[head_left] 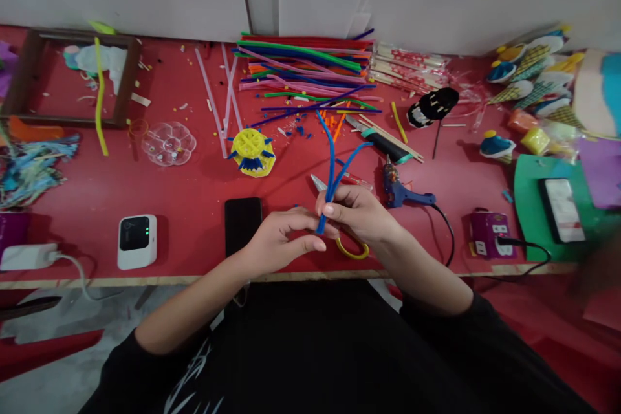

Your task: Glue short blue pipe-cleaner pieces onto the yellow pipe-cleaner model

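Two blue strands of pipe cleaner rise in a V from between the thumb and fingers of my right hand. Their lower ends lie together and poke out below the pinch. My left hand is beside those ends, thumb apart from the fingers; its fingertips are partly hidden near the strands. Under my hands lies a pair of scissors with a yellow handle, mostly covered. A yellow and blue craft piece sits farther off to the left.
A pile of coloured pipe cleaners lies at the back of the red table. To the right are a blue glue gun with its cord, a black-handled cutter and a power socket box. A black phone lies near the front edge.
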Available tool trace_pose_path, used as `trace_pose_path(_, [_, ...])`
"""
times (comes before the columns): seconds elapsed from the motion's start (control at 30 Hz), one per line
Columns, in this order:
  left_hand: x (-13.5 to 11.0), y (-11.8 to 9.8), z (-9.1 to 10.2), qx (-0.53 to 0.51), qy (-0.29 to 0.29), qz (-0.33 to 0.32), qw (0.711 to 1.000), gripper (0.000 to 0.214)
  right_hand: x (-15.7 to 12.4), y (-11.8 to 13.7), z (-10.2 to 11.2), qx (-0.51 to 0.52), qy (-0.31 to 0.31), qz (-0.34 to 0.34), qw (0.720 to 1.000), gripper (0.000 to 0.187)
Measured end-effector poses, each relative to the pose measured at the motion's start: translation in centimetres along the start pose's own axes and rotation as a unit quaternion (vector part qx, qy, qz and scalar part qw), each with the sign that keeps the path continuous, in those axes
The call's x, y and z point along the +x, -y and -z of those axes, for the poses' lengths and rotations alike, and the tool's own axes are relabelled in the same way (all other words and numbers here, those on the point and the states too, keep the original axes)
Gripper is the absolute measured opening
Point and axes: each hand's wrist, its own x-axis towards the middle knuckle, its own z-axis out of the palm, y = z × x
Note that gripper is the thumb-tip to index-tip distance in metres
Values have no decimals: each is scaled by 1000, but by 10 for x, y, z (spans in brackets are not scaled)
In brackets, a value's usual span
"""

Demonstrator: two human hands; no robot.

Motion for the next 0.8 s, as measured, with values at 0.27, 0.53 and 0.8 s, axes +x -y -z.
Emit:
trace_pose_path(0.27, [0,1,0,65,-8,-110,992,24,-7,9,-5,-13,3,14,1000,33])
trace_pose_path(0.53, [-3,5,4,71,-41,-101,991,19,-6,11,-5,6,-39,-11,999,45])
trace_pose_path(0.8, [-5,-2,0,26,-49,-121,991,12,-9,11,-12,35,-42,-24,998,46])
